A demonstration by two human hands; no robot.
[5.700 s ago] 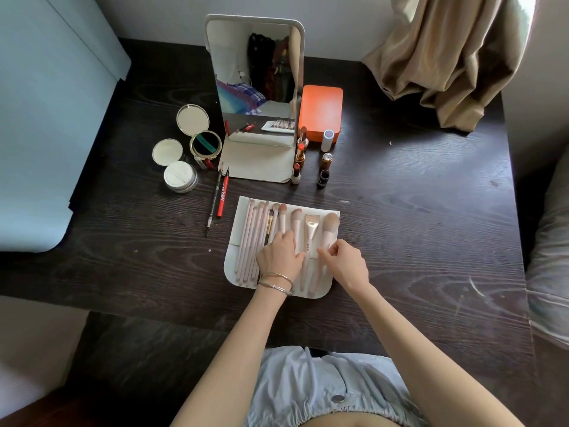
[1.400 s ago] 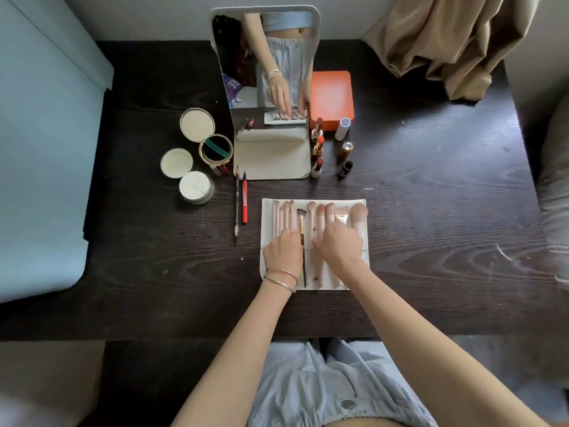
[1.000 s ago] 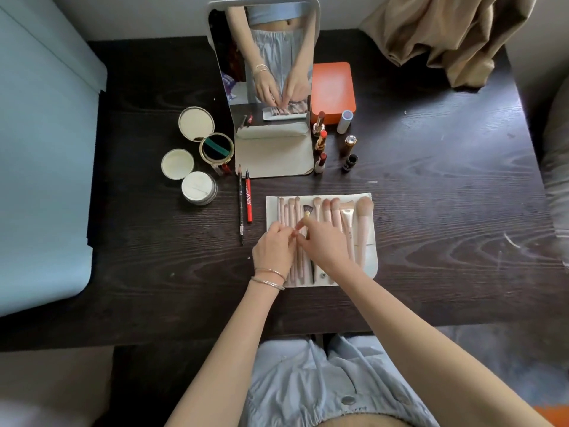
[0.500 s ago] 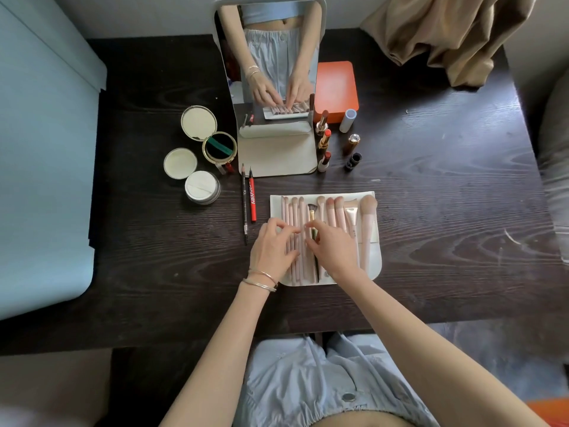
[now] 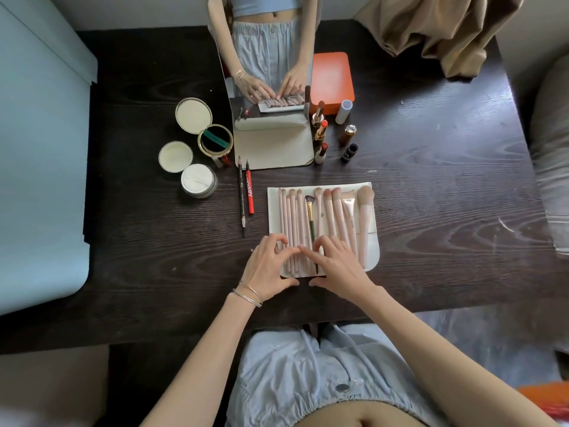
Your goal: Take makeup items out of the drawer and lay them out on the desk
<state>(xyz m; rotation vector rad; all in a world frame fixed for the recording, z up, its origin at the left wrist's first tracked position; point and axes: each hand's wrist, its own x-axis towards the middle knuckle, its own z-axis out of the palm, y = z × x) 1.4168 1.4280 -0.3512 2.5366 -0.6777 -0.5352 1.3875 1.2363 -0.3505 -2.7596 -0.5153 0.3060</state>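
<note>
A white brush pouch (image 5: 273, 211) lies open on the dark desk (image 5: 431, 211). Several pink makeup brushes (image 5: 334, 217) and one dark-handled fan brush (image 5: 311, 217) lie side by side on it. My left hand (image 5: 266, 268) and my right hand (image 5: 337, 265) rest at the near end of the pouch. Their fingertips meet on the brush handles, pressing on them, and neither hand holds a brush. Both thumbs sit at the pouch's near edge.
A standing mirror (image 5: 271, 57) faces me, with an orange box (image 5: 332, 81) and upright lipsticks (image 5: 320, 131) to its right. An open compact (image 5: 215, 140), powder jar (image 5: 198, 181), lid (image 5: 175, 157) and two pencils (image 5: 245, 195) lie left. A curtain (image 5: 437, 26) hangs at back right.
Both hands have slid down the brushes toward me, from the middle of the handles to their near ends. The brushes now lie straighter and closer together.
</note>
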